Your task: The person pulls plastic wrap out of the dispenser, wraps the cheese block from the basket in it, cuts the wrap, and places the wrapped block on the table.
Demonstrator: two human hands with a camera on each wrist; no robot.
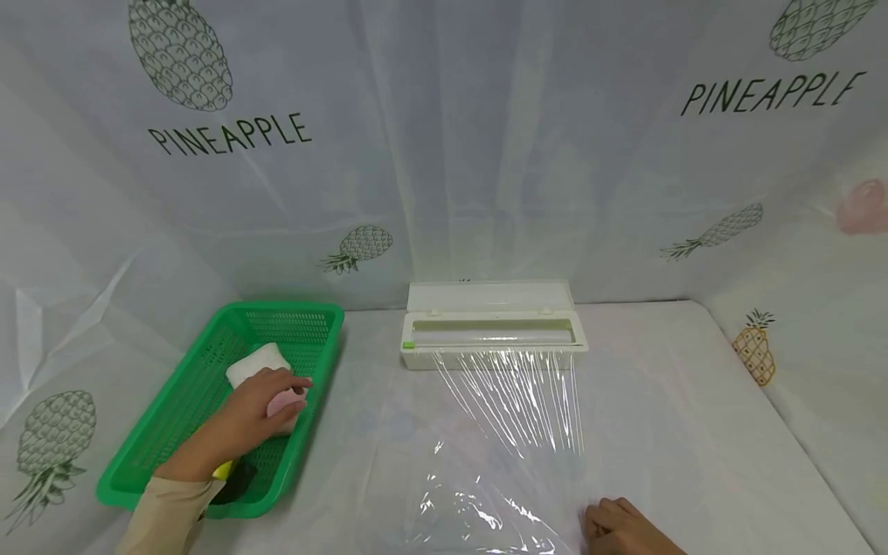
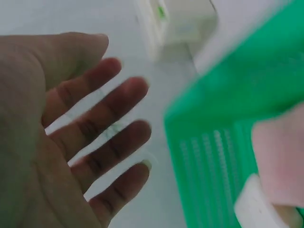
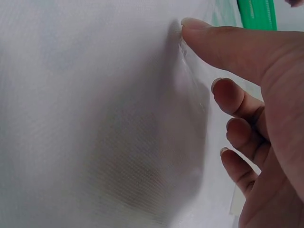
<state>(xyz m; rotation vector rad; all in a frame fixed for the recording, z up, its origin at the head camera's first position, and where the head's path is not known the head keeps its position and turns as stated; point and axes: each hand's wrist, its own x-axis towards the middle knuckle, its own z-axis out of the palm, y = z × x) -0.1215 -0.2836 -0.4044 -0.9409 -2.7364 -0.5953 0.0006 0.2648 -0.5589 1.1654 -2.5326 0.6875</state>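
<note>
My left hand (image 1: 257,412) is over the green basket (image 1: 243,509), its thumb and fingers stretched out around a pink object (image 1: 283,399). Beside that lies a white, soft-looking object (image 1: 258,362). The left wrist view shows the same hand (image 2: 90,128) with spread fingers and nothing in the palm. At the front right, my right hand (image 1: 620,528) pinches the edge of a sheet of plastic wrap (image 1: 479,493). Its thumb (image 3: 223,45) presses on the film edge in the right wrist view; the index finger is hidden. The wrap runs from a white dispenser box (image 1: 426,361).
The dispenser's lid (image 1: 489,295) stands raised against the pineapple-print sheet behind. A yellow thing (image 1: 223,470) and a dark thing (image 1: 241,484) lie in the basket's near end, partly under the left arm. Pale covering spreads over the table (image 1: 659,401).
</note>
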